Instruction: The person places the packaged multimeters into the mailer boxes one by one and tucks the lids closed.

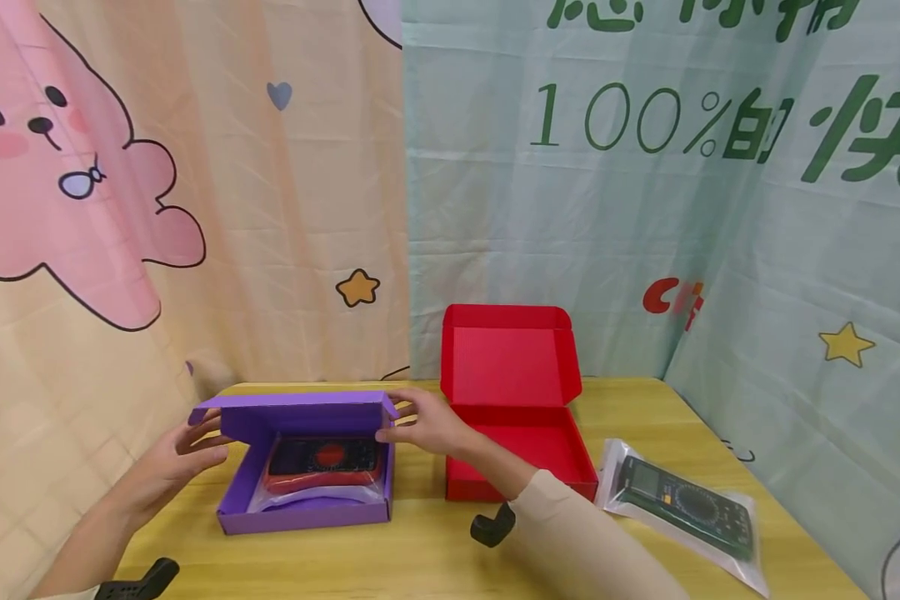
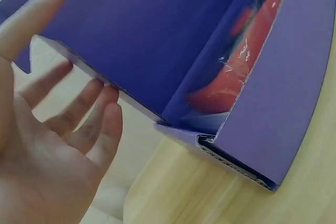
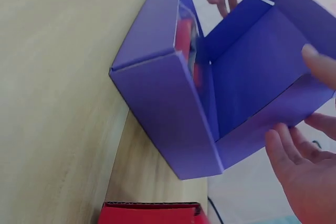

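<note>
A purple cardboard box (image 1: 303, 518) lies on the table with its lid (image 1: 300, 400) raised at an angle over it. Inside rests a red multimeter (image 1: 322, 458) with a dark face, wrapped in clear plastic. My left hand (image 1: 187, 450) is at the lid's left side; in the left wrist view its fingertips touch the outside of the side flap, thumb spread away. On the opposite side is my right hand (image 1: 431, 423), its fingers against the lid's right flap (image 3: 268, 124) and its thumb extended near the flap's edge. Both hands look fairly straight-fingered.
A red box (image 1: 521, 450) stands to the right with its lid (image 1: 506, 354) upright. Farther right, a green-black multimeter (image 1: 682, 504) lies in a clear plastic bag. Printed curtains (image 1: 307, 208) hang behind the wooden table (image 1: 420, 550).
</note>
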`<state>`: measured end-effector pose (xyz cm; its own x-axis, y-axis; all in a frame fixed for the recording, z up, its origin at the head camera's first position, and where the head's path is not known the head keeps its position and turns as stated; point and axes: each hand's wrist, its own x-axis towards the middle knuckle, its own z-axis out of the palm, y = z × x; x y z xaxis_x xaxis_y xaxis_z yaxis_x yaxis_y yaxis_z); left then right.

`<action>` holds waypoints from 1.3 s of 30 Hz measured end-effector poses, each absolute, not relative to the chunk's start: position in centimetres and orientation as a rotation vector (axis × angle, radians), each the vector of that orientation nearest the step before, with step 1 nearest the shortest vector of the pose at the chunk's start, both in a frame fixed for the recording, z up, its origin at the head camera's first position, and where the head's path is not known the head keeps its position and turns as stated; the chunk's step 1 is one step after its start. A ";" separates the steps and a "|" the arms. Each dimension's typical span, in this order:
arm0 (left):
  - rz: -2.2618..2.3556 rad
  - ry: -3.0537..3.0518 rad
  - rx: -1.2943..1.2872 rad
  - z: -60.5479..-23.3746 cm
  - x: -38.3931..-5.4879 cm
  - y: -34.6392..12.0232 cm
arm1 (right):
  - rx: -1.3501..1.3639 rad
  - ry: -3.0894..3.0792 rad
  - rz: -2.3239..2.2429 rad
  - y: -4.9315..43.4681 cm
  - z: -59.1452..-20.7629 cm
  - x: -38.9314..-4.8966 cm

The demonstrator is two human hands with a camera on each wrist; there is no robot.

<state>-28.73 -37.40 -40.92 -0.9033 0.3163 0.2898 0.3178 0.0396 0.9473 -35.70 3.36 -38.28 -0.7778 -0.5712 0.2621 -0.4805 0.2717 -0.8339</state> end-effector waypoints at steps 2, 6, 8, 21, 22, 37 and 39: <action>-2.148 -2.189 -0.759 -40.9 -28.6 -37.6 | -1.000 2.414 -1.536 3.6 -37.9 -35.1; -2.315 -2.042 -0.890 -41.2 -28.4 -37.7 | -1.026 2.427 -1.452 3.8 -37.3 -34.1; -2.345 -2.015 -0.919 -41.2 -28.2 -37.8 | -1.042 2.463 -1.386 3.9 -37.2 -33.7; -2.474 -1.933 -1.176 -41.5 -27.4 -38.3 | -1.126 2.479 -1.246 3.7 -37.8 -32.1; -2.461 -1.934 -1.198 -41.6 -27.3 -38.4 | -1.130 2.478 -1.243 3.7 -37.8 -32.0; -2.397 -2.017 -1.345 -44.0 -26.6 -39.8 | -1.158 2.565 -1.017 4.3 -39.2 -31.0; -2.447 -1.993 -1.352 -44.0 -26.4 -39.8 | -1.194 2.595 -0.954 4.3 -39.4 -30.9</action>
<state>-26.40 -39.84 -44.03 -0.6544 0.6523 0.3825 0.2425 -0.2981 0.9232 -30.87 4.34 -39.41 -0.6785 -0.7215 0.1382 -0.6391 0.4870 -0.5953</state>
